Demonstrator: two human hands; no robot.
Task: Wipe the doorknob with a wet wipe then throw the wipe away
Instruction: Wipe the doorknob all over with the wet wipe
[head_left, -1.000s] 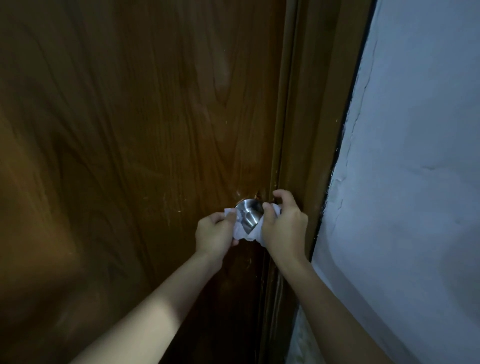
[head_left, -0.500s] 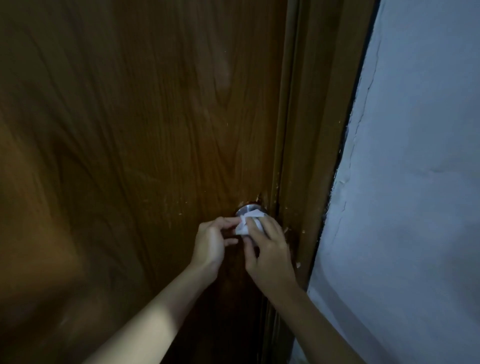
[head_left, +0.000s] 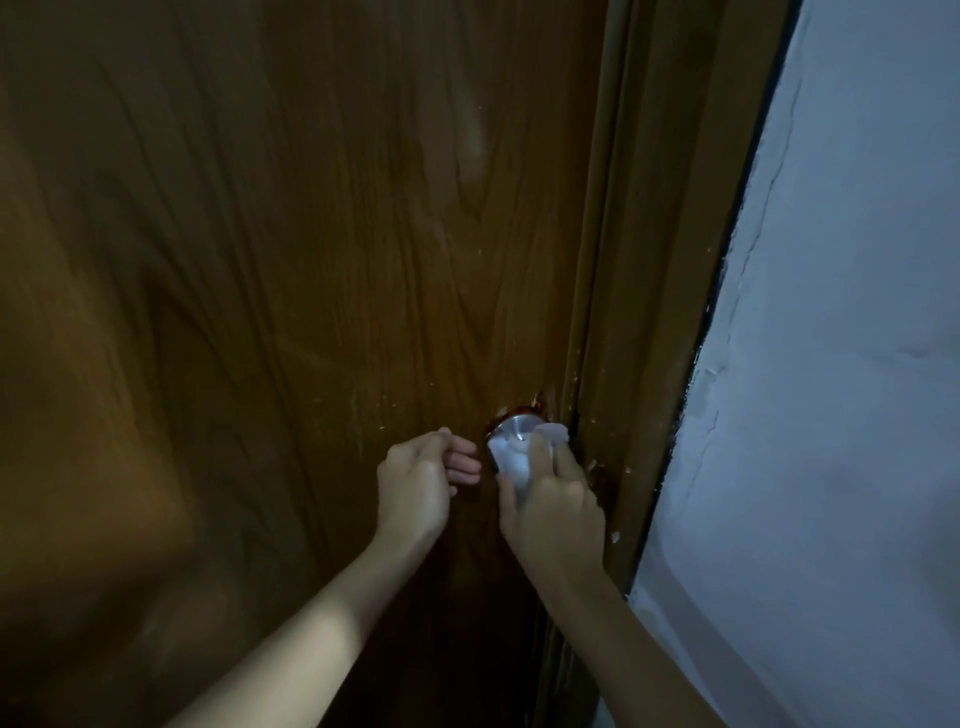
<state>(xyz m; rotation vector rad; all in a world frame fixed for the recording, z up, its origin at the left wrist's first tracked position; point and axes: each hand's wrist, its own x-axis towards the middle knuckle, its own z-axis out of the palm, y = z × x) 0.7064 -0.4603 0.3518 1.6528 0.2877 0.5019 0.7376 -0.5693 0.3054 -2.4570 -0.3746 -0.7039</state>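
A round silver doorknob (head_left: 514, 425) sits low on the brown wooden door (head_left: 311, 260), close to its right edge. A white wet wipe (head_left: 511, 457) is wrapped over the knob's front and right side. My right hand (head_left: 550, 499) presses the wipe against the knob from below, fingers closed over it, hiding most of the knob. Just left of the knob, my left hand (head_left: 421, 480) hangs loosely curled and holds nothing; it is apart from the wipe.
The brown door frame (head_left: 649, 260) runs up beside the knob on the right. Beyond it stands a pale, cracked plastered wall (head_left: 841, 364). The scene is dim.
My left hand has let go of the wipe and drawn back to the left. My right hand has gathered the wipe over the knob alone.
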